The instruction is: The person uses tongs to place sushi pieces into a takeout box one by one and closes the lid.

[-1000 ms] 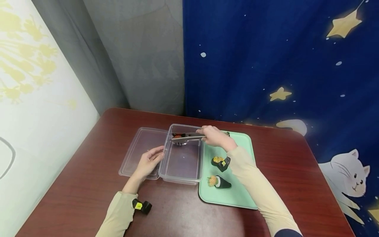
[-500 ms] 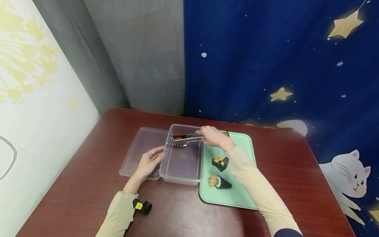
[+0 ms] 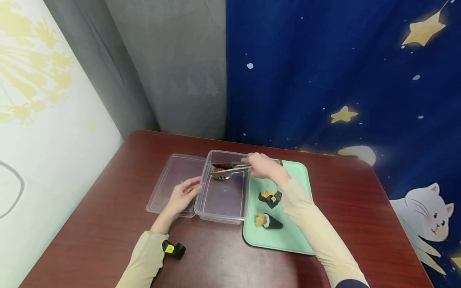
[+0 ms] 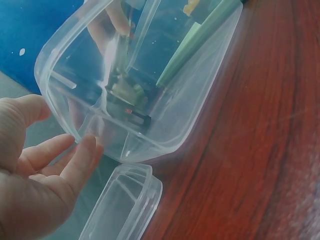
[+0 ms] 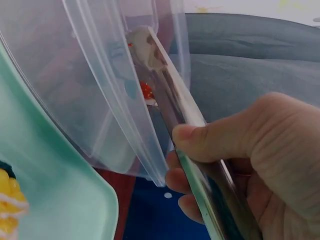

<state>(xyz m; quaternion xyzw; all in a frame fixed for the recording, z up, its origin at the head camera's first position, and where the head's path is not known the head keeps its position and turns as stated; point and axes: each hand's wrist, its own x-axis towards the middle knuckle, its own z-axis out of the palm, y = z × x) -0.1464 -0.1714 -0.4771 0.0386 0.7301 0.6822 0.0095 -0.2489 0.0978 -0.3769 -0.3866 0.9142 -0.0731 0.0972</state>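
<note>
My right hand (image 3: 263,165) grips metal tongs (image 5: 175,100), thumb on one arm and fingers curled beneath. The tongs reach over the right wall into a clear plastic container (image 3: 223,204). At their tips, in the container's far left corner, is a dark sushi piece with red topping (image 3: 218,170), partly hidden by the tongs. My left hand (image 3: 183,197) rests its loosely bent fingers against the container's left wall; in the left wrist view, thumb and fingertips (image 4: 86,145) are right at the rim.
A clear lid (image 3: 165,180) lies left of the container. On the right, a green tray (image 3: 281,240) bears a sushi piece with yellow topping (image 3: 266,193) and a cone-shaped hand roll (image 3: 271,222). Something brown (image 3: 279,161) shows at the tray's far edge. Curtains hang behind the table.
The tongs' arms have spread slightly around the red-topped sushi piece in the container's corner. The left hand stays at the container's wall. The head view has shifted slightly.
</note>
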